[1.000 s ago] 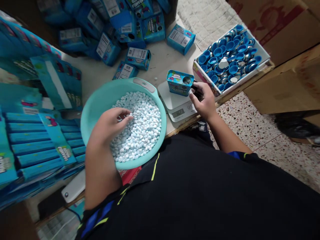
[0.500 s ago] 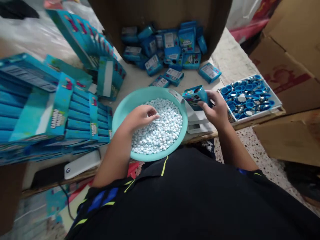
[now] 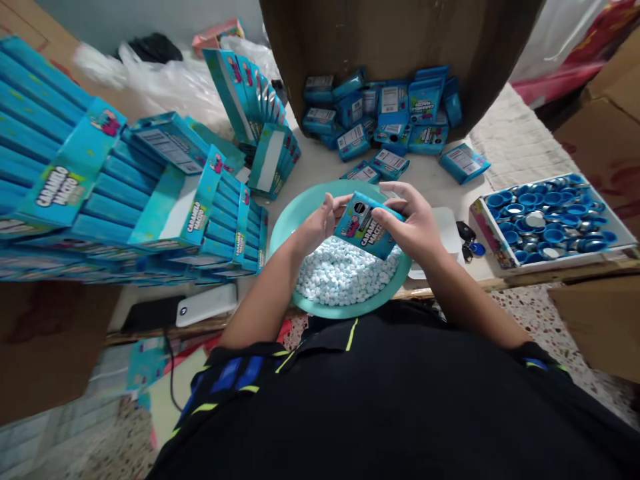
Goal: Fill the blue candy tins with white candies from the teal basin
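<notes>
blue, white-lettered tin [image 3: 364, 227] tilted; right hand [image 3: 416, 225] grips it; left hand [image 3: 320, 223] at its edge, grip unclear.

The box [image 3: 369, 227] overhangs the bowl [image 3: 345, 311], leaving its near side open.

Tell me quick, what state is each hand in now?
Left hand: at the blue container, fingers partly hidden, grip can't be told.
Right hand: closed, holding the container.

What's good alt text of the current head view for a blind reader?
The right hand holds a small blue box above a turquoise bowl of pale candies, the left hand at the box's other end. A tray of blue caps sits at right, blue packs at left, and more boxes lie in a large carton behind.
</notes>
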Demonstrator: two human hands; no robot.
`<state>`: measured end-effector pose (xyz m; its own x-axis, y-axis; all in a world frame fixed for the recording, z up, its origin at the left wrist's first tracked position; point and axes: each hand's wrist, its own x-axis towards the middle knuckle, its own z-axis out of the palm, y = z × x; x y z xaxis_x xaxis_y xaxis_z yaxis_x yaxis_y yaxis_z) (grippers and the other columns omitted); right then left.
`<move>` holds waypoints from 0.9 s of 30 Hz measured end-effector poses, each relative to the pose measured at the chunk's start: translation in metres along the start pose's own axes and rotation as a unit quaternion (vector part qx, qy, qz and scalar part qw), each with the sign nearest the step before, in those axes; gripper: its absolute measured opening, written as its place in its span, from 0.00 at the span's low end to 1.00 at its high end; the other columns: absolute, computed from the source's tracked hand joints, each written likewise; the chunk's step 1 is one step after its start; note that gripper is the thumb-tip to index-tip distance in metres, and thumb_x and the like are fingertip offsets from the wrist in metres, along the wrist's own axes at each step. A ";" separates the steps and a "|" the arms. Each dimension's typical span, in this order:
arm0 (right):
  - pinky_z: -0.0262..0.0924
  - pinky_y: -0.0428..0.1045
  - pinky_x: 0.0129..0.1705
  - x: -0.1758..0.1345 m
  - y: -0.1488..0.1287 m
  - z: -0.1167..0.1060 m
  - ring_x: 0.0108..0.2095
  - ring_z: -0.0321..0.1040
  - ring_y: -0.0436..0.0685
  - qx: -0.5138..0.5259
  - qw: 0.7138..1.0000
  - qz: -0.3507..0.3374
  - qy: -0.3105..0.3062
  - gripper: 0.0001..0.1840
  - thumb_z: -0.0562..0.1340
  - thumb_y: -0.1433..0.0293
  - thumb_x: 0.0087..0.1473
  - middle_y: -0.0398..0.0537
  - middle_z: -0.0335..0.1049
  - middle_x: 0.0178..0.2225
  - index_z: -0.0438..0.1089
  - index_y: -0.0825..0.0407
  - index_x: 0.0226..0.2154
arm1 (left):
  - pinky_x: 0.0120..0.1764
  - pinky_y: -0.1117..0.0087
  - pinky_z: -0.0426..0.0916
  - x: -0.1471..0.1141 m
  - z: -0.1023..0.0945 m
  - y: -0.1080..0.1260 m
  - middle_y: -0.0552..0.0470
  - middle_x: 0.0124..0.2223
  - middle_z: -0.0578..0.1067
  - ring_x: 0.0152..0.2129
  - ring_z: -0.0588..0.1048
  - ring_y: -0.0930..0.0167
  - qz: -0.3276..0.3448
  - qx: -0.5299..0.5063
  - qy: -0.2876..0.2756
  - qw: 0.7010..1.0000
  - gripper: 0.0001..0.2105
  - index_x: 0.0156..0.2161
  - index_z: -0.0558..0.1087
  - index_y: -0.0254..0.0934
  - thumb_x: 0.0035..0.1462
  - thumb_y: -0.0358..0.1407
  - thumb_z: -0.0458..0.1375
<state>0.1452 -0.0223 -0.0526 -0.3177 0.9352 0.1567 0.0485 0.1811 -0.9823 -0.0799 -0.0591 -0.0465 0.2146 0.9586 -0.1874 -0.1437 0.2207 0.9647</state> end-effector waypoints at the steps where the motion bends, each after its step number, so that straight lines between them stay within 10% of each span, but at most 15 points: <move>1: 0.74 0.54 0.35 0.002 0.001 0.005 0.34 0.76 0.57 0.006 1.000 -0.001 -0.008 0.36 0.72 0.46 0.53 0.44 0.76 0.35 0.71 0.45 0.58 | 0.58 0.55 0.74 -0.002 0.002 0.003 0.39 0.58 0.81 0.59 0.77 0.51 0.000 -0.022 -0.014 1.000 0.35 0.61 0.78 0.39 0.66 0.66 0.57; 12: 0.77 0.57 0.45 0.001 0.021 0.020 0.45 0.77 0.60 0.002 0.998 -0.037 -0.052 0.35 0.66 0.48 0.61 0.49 0.74 0.44 0.59 0.43 0.63 | 0.52 0.60 0.77 -0.004 0.007 0.007 0.43 0.53 0.83 0.52 0.82 0.54 0.038 -0.001 0.058 0.998 0.32 0.58 0.79 0.38 0.56 0.57 0.73; 19: 0.80 0.59 0.40 0.005 0.028 0.028 0.43 0.80 0.64 0.052 0.991 -0.005 -0.125 0.48 0.70 0.51 0.59 0.54 0.75 0.50 0.47 0.40 0.71 | 0.56 0.59 0.76 -0.004 0.007 0.012 0.43 0.52 0.83 0.56 0.80 0.55 0.112 -0.043 0.154 0.981 0.31 0.56 0.75 0.39 0.55 0.56 0.72; 27: 0.81 0.63 0.47 -0.006 0.021 0.023 0.47 0.79 0.65 0.017 0.993 -0.095 -0.067 0.38 0.63 0.55 0.65 0.54 0.73 0.55 0.45 0.39 0.70 | 0.54 0.54 0.77 0.008 0.000 0.006 0.41 0.53 0.82 0.59 0.77 0.52 0.045 -0.080 0.135 0.987 0.29 0.52 0.77 0.39 0.64 0.64 0.58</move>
<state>0.1268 -0.0315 -0.0762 -0.4411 0.8358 0.3269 -0.0565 0.3377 -0.9396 -0.0791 -0.0506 -0.0424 -0.0682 0.9838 -0.1658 -0.3064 0.1375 0.9419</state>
